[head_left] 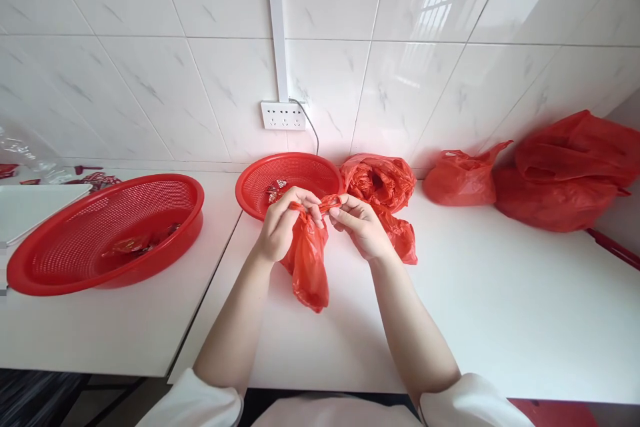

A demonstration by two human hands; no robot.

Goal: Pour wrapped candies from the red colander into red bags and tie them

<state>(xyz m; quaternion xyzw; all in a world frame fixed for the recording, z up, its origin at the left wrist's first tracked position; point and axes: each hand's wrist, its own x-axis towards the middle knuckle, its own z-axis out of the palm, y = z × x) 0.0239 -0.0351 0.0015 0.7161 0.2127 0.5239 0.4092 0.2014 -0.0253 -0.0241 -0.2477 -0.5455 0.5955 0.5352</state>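
red bag point(311, 267) — hanging below the fingers point(304, 197) | left hand point(280, 225): pinching its top | right hand point(362, 225): pinching twisted end

No text, brand or number readable (packets point(275, 191) too small to tell).

A plain white short-sleeved top point(335, 412) shows at six o'clock, its front faintly pinkish; the loose left sleeve point(200, 403), at seven o'clock, and the matching right sleeve point(470, 403), at five o'clock, end in wide hems above bare forearms point(237, 323)
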